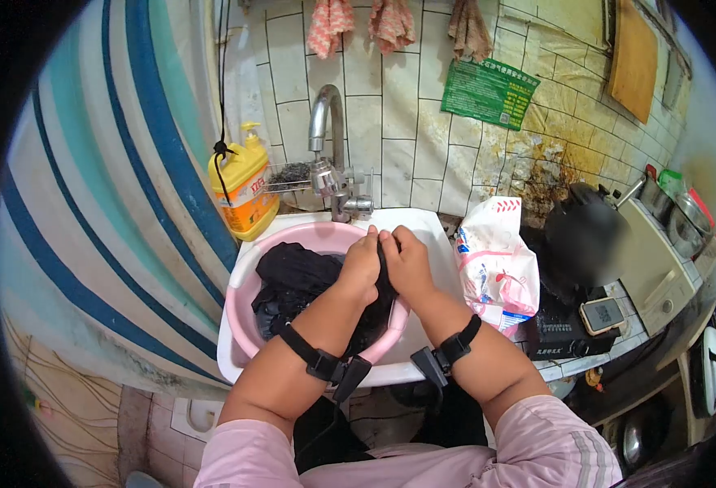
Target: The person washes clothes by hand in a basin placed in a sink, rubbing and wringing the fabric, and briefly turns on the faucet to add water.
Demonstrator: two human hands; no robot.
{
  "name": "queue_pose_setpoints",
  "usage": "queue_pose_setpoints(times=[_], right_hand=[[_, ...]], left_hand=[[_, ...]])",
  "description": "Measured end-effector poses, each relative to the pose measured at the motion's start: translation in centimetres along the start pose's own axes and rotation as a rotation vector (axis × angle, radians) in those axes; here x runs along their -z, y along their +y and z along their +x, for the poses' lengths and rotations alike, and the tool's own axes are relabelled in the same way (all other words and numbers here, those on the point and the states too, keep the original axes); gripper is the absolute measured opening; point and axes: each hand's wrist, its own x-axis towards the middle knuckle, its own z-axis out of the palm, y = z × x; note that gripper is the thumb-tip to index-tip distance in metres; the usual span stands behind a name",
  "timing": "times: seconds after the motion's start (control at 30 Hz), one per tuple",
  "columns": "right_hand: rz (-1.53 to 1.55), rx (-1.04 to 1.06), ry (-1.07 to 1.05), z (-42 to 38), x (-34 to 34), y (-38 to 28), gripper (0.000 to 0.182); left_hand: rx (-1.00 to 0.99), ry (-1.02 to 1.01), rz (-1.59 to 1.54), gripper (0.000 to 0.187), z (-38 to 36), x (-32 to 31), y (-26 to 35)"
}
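A pink basin (239, 305) sits in the white sink (423, 221), holding a dark wet cloth (297, 276) bunched on its left side. My left hand (361, 264) is closed on part of the dark cloth over the basin's right half. Right beside it, my right hand (407, 262) grips the same cloth near the basin's right rim, thumbs close together. A strip of fabric hangs down between the two hands. My forearms hide part of the basin's front. Above stands the metal faucet (326, 114); no stream shows from it.
A yellow detergent bottle (244, 187) stands behind the basin at left, near a wire rack with a scrubber (291, 173). To the right are a white plastic bag (498, 264), a black stove (565, 335), a small display device (602, 315) and a dark pot (584, 236). A striped curtain (122, 187) hangs at left.
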Motion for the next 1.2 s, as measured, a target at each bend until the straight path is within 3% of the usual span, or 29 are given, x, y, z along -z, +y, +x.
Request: queue_pose_setpoints(times=[0.07, 0.13, 0.2, 0.23, 0.27, 0.33, 0.4, 0.5, 0.6, 0.7, 0.77, 0.8, 0.87, 0.93, 0.97, 1.07, 1.2], right_hand=[[-0.031, 0.076, -0.054, -1.0, 0.0, -1.1, 0.029], [-0.007, 0.376, -0.091, -1.8, 0.0, -2.0, 0.027], [-0.017, 0.317, -0.068, -1.3, 0.1, -2.2, 0.027], [-0.074, 0.162, -0.037, -0.4, 0.0, -1.5, 0.029], [-0.128, 0.008, -0.004, 0.4, -0.1, -0.4, 0.03], [-0.185, -0.048, -0.001, 1.6, -0.2, 2.4, 0.035], [-0.15, -0.109, -0.024, 1.8, -0.3, 3.3, 0.038], [-0.09, -0.084, -0.033, 1.0, -0.3, 2.9, 0.037], [-0.054, -0.03, -0.012, 0.2, -0.2, 1.3, 0.034], [-0.025, 0.138, -0.025, -1.1, 0.4, -1.4, 0.031], [-0.044, 0.211, -0.012, -1.5, 0.1, -1.8, 0.031], [-0.063, 0.281, 0.0, -1.4, 0.0, -1.8, 0.031], [-0.133, 0.227, 0.014, -0.1, -0.1, -0.1, 0.033], [-0.062, -0.041, 0.019, 0.9, 0.1, 1.3, 0.035], [-0.052, -0.078, 0.022, 1.2, 0.1, 2.1, 0.035], [-0.077, -0.024, 0.029, 1.3, -0.6, 3.8, 0.03], [-0.062, -0.016, -0.027, 0.1, 0.1, 1.0, 0.023]], left_hand=[[0.034, -0.09, -0.119, 0.04, 1.7, 1.7, -1.0], [0.067, -0.186, -0.235, 0.039, 3.0, 2.6, -2.0], [0.089, -0.256, -0.242, 0.037, 3.5, 2.6, -3.0], [0.074, -0.112, -0.121, 0.037, 1.7, 1.0, -1.6], [0.076, -0.114, -0.121, 0.037, 0.6, 0.3, -0.7], [0.135, -0.111, -0.023, 0.035, -0.5, -0.6, 0.4], [0.065, -0.143, 0.029, 0.036, -0.9, -0.7, 0.2], [0.032, -0.036, -0.013, 0.04, -1.7, -1.4, 1.0], [-0.054, 0.009, 0.234, 0.04, -0.2, -0.1, 0.2], [-0.067, -0.046, 0.082, 0.04, 1.9, 1.4, -1.0], [0.081, -0.144, -0.234, 0.04, 2.8, 2.1, -2.1], [0.078, -0.143, -0.237, 0.04, 2.5, 1.7, -1.8], [0.085, -0.08, -0.058, 0.04, 0.3, 0.1, -0.5], [0.159, -0.024, -0.011, 0.04, -0.7, -0.6, 0.3], [0.127, -0.073, 0.026, 0.042, 0.0, -0.2, -0.4], [0.1, -0.062, 0.114, 0.049, -1.6, -1.1, 0.8], [0.051, -0.017, 0.115, 0.054, -1.0, -0.3, 0.8]])
